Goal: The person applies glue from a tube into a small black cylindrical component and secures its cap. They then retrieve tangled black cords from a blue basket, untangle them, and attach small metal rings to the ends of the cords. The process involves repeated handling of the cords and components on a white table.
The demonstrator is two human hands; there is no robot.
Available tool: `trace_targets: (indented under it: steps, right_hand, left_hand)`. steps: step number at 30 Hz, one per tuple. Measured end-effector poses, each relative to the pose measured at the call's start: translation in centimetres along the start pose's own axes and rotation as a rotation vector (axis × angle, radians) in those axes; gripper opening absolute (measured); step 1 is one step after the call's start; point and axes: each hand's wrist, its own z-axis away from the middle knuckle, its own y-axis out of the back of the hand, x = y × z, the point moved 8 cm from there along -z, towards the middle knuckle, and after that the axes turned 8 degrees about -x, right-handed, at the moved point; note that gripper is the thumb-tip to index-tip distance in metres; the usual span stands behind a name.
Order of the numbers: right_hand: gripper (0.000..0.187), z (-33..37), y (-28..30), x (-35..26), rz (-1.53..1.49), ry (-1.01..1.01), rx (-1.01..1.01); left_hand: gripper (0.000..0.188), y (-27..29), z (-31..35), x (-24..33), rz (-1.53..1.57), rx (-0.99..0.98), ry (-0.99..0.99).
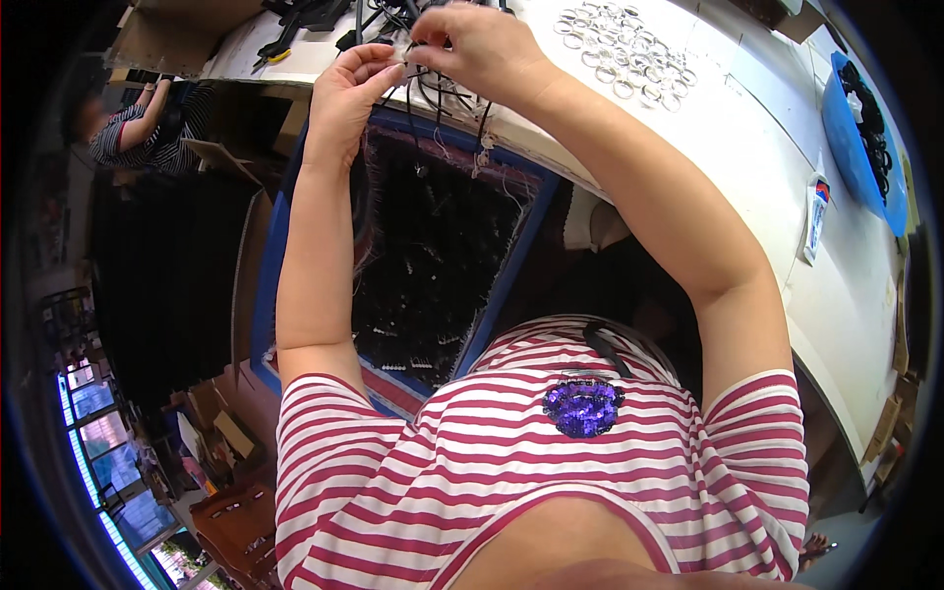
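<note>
Close together at the far edge of the view, my two hands meet over the front of a white table (708,157). My left hand (349,93) is closed in a pinch, thumb against the fingers. Its fingertips almost touch those of my right hand (482,54), also pinched. A tiny pale thing seems to lie between them, too small to name. Thin black cords (433,98) lie beneath and around my fingers, some hanging over the table edge. To the right of my right hand, many silvery-white rings (639,57) are spread on the table.
Below the table edge is a blue-framed bin (521,231) lined with dark cloth and scattered bits. A blue basin (855,147) of black pieces and a white tube (815,218) sit at right. Yellow-marked pliers (278,57) and a cardboard box (167,39) are far left, near another person (138,133).
</note>
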Motion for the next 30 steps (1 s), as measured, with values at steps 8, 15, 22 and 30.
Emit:
trace_targets:
  steps: [8,15,22,30]
  right_hand:
    - [0.016,0.0,-1.9,2.9,-0.384,-0.269,-0.171]
    - [0.014,-0.4,-2.0,3.5,-0.364,-0.207,-0.114]
    - [0.017,-0.4,-2.5,4.9,-0.54,-0.304,-0.087]
    - [0.021,0.1,-4.1,6.2,-0.637,-0.367,-0.148]
  left_hand:
    - [0.013,1.1,1.7,3.5,-0.502,0.285,-0.191]
    - [0.016,-0.3,1.7,2.7,-0.352,0.149,-0.114]
    - [0.021,-0.8,1.5,2.9,-0.272,0.162,-0.096]
    - [0.022,-0.1,1.1,1.3,0.087,0.14,0.011]
